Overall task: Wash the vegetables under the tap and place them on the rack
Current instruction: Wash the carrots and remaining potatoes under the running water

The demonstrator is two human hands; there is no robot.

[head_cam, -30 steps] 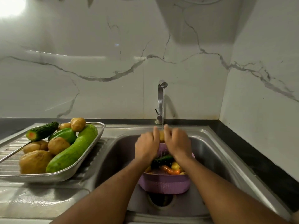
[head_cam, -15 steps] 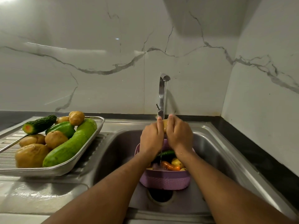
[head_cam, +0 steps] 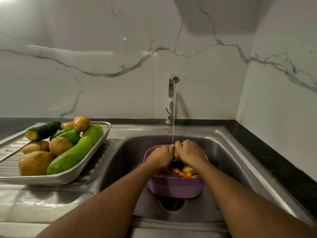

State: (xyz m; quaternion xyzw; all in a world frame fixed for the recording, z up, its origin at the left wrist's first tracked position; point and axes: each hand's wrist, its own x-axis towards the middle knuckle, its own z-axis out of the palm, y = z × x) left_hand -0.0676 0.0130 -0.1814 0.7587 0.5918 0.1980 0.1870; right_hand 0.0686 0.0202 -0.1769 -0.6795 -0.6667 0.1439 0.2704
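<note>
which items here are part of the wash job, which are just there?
In the job: left hand, right hand, yellowish vegetable they hold, tap, purple basket, steel rack, sink.
Just there: marble wall, black counter edge.

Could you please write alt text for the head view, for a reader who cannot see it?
Both hands, left hand and right hand, hold a small yellowish vegetable under the running tap, over a purple basket of vegetables in a steel sink. On the left, a metal rack holds potatoes and cucumbers.
</note>
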